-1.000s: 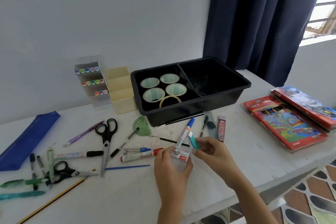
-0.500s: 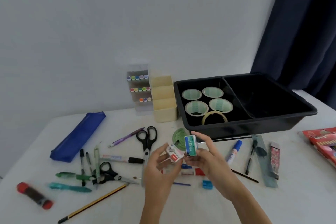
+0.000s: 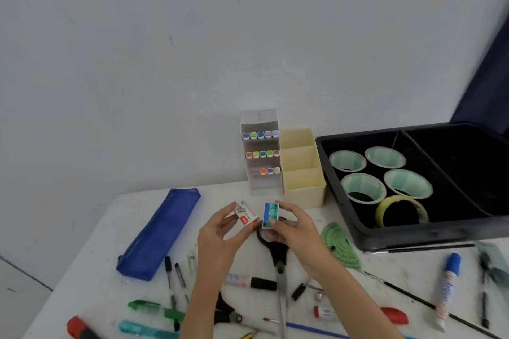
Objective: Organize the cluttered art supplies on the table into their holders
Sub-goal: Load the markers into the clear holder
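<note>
My left hand (image 3: 220,231) holds a small white and red staple box (image 3: 246,215) above the table. My right hand (image 3: 296,228) holds a small teal staple box (image 3: 270,215) marked "No.10" right beside it. Both boxes hover in front of the cream three-compartment holder (image 3: 303,190), whose compartments look empty. A clear marker rack (image 3: 261,151) with coloured caps stands to its left. The black two-part tray (image 3: 385,239) at right has tape rolls (image 3: 363,187) in its left half. Black scissors (image 3: 278,250) lie partly under my hands.
A blue pencil pouch (image 3: 159,231) lies at left. Pens (image 3: 176,275), green markers (image 3: 154,308), a red marker (image 3: 391,314), a green protractor (image 3: 341,245), a thin brush (image 3: 429,303) and a blue-capped glue pen (image 3: 447,286) are scattered across the white table (image 3: 104,234). The table's left edge is near.
The view has swung left and closer to the holders. Both hands have lifted the two staple boxes up and forward, toward the cream holder.
</note>
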`<state>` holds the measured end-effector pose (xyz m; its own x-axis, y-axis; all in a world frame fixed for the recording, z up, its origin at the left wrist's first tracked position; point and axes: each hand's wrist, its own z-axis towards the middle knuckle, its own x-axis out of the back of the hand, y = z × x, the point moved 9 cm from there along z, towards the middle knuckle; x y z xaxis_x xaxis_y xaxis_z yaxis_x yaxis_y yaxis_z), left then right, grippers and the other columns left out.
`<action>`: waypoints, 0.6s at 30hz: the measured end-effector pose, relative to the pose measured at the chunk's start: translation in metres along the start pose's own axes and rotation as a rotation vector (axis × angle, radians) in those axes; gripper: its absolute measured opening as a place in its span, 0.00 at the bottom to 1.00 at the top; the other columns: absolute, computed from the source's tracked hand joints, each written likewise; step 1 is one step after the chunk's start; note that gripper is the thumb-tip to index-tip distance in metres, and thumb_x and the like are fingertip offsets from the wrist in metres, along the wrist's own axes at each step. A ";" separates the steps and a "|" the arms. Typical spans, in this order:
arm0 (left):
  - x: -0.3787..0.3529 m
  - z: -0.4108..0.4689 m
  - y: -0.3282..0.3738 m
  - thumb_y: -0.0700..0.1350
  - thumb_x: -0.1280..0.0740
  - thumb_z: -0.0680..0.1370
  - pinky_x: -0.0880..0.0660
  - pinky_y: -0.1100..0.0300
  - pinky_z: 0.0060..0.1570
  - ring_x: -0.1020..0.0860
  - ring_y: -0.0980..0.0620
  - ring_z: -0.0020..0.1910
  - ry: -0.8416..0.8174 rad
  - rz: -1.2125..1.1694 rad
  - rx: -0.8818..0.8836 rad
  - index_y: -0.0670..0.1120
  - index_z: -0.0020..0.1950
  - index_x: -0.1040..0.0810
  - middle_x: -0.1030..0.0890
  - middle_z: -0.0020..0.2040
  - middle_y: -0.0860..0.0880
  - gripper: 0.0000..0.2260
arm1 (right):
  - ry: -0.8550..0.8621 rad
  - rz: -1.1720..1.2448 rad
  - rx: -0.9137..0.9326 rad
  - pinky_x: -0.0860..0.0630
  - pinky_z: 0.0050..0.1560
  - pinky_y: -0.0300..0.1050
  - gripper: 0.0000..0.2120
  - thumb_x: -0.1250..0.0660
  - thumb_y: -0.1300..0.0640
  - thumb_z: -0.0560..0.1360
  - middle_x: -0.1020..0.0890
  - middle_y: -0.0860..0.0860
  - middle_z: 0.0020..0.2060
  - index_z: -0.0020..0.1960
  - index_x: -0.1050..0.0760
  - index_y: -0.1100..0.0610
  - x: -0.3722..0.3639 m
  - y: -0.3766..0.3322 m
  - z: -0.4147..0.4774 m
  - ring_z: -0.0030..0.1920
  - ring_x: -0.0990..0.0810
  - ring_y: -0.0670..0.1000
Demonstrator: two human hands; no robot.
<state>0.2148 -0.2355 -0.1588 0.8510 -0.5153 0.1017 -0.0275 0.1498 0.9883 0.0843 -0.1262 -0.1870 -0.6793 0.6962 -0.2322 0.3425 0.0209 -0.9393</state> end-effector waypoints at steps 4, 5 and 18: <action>0.009 0.036 -0.014 0.40 0.24 0.67 0.22 0.61 0.54 0.21 0.58 0.54 -0.066 0.096 0.020 0.49 0.60 0.23 0.18 0.55 0.52 0.23 | 0.068 -0.011 -0.004 0.19 0.49 0.46 0.16 0.37 0.67 0.77 0.18 0.57 0.46 0.63 0.31 0.56 -0.020 0.000 0.043 0.41 0.17 0.54; 0.010 0.044 -0.016 0.40 0.24 0.67 0.23 0.62 0.53 0.21 0.58 0.54 -0.074 0.105 0.019 0.49 0.60 0.23 0.18 0.55 0.52 0.22 | 0.100 -0.009 -0.004 0.19 0.49 0.46 0.16 0.38 0.68 0.77 0.19 0.57 0.48 0.63 0.32 0.56 -0.023 -0.001 0.054 0.42 0.17 0.54; 0.023 0.095 -0.056 0.41 0.22 0.65 0.23 0.67 0.49 0.20 0.57 0.53 -0.175 0.117 0.094 0.52 0.58 0.22 0.18 0.54 0.53 0.23 | 0.544 -0.350 0.096 0.21 0.49 0.53 0.09 0.36 0.58 0.77 0.16 0.56 0.43 0.51 0.19 0.60 -0.019 0.006 0.131 0.45 0.18 0.56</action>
<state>0.1856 -0.3358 -0.2008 0.7355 -0.6387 0.2261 -0.1764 0.1417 0.9741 0.0140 -0.2335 -0.2214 -0.3060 0.9240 0.2293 0.0843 0.2662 -0.9602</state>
